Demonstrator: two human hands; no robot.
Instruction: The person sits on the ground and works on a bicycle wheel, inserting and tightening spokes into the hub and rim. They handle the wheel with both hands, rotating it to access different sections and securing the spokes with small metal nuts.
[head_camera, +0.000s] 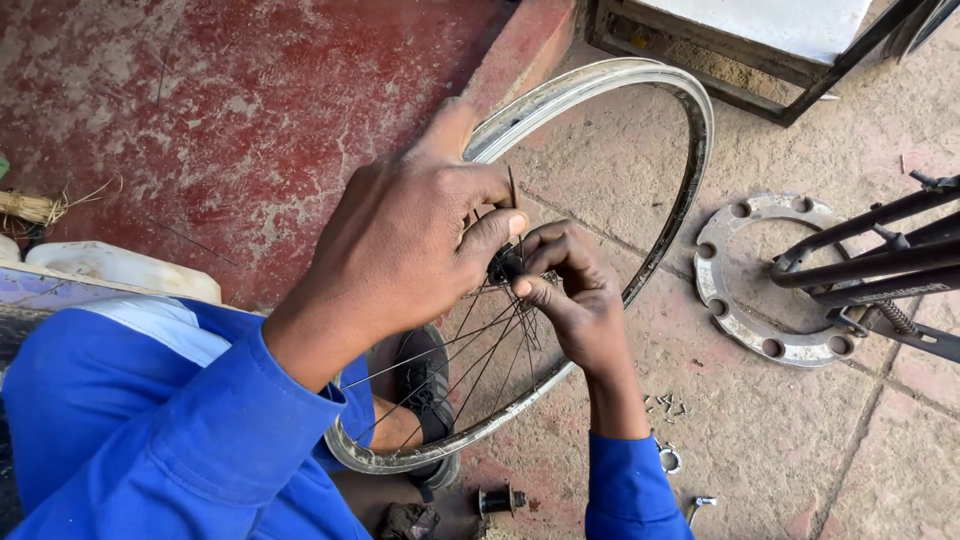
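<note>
A silver bicycle wheel rim (690, 150) stands tilted on the paved ground in front of me. Thin dark spokes (480, 360) fan from its black hub (503, 265) toward the lower rim. My left hand (410, 240) is closed over the hub, thumb and forefinger pinching a spoke end that sticks up. Just right of the hub, the fingertips of my right hand (575, 295) are pinched on the spokes there. Both arms wear blue sleeves. My dark shoe (425, 385) shows through the wheel.
A round metal flange with holes (730, 310) lies right of the wheel, beside black bicycle frame tubes (870, 260). Small nipples (665, 405), a second hub (498, 498) and bits of hardware lie by my right forearm. A red concrete step (250, 110) rises on the left, with a white container (110, 265).
</note>
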